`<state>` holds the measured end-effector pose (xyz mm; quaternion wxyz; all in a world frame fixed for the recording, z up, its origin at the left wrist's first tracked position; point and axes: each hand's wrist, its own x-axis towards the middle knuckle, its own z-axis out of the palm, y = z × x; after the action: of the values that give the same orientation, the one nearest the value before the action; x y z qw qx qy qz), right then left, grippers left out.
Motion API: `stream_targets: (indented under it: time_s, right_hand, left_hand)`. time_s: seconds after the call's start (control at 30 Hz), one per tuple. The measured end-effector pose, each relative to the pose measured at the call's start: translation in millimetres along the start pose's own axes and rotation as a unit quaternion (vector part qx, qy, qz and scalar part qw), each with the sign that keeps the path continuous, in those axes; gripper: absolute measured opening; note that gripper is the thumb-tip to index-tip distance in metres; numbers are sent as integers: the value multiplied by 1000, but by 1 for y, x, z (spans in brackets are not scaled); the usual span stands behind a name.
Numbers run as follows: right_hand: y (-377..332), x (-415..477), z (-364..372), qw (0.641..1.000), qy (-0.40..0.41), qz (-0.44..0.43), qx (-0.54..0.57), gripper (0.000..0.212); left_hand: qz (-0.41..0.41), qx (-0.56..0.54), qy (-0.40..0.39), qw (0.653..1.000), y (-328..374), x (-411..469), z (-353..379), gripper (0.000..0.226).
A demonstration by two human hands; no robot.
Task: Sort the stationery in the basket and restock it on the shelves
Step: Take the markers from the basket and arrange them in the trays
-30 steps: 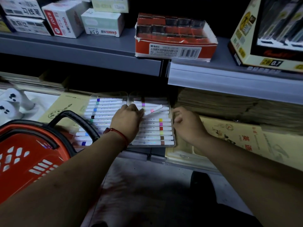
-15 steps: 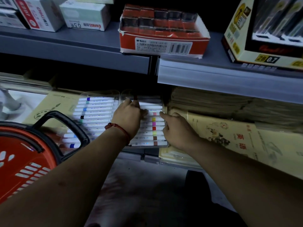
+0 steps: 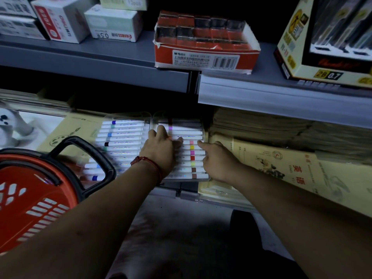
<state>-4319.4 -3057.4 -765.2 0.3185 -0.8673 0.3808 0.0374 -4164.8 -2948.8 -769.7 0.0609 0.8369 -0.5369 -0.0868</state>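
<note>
Two clear trays of white markers with coloured bands lie side by side on the lower shelf: the left tray (image 3: 120,135) and the right tray (image 3: 191,158). My left hand (image 3: 161,150), with a red string at the wrist, lies flat on the markers of the right tray, fingers stretched toward the back. My right hand (image 3: 217,160) is at that tray's right edge; its straight index finger touches the end of a pink-banded marker, and its other fingers are bent. The red basket (image 3: 30,198) with a black handle (image 3: 96,158) sits at the lower left; its contents are hidden.
Yellow exercise books (image 3: 281,164) and stacks of brown paper (image 3: 261,125) fill the lower shelf to the right. The grey upper shelf (image 3: 100,59) overhangs the trays and carries a red carton (image 3: 205,47), white boxes (image 3: 66,19) and a pencil-lead display box (image 3: 326,37).
My left hand held a pink marker above the right tray; that marker now lies in the row under my flat hand. My right hand moved left to the tray's edge.
</note>
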Motion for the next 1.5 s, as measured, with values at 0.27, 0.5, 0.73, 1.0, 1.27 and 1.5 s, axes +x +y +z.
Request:
stream_targets:
  time_s: [0.27, 0.5, 0.73, 1.0, 1.27, 1.5]
  right_hand:
    - [-3, 0, -3, 998, 46, 23, 36, 49]
    - [-5, 2, 0, 998, 50, 32, 32, 46]
    - [-7, 0, -1, 998, 42, 44, 0, 52]
    - [-11, -3, -1, 998, 44, 41, -36, 20]
    - [-16, -2, 0, 996, 23, 35, -78, 58]
    - [-15, 0, 2, 995, 30, 34, -93, 49]
  left_hand:
    - [-167, -203, 58, 963, -13, 0, -11, 46]
    - [-211, -311, 102, 921, -13, -2, -17, 38]
    - [-214, -383, 79, 895, -22, -11, -17, 38]
    - [-209, -360, 70, 906, -21, 0, -13, 43]
    - [-211, -483, 89, 845, -32, 6, -7, 11]
    - [-148, -515, 162, 829, -37, 8, -29, 8]
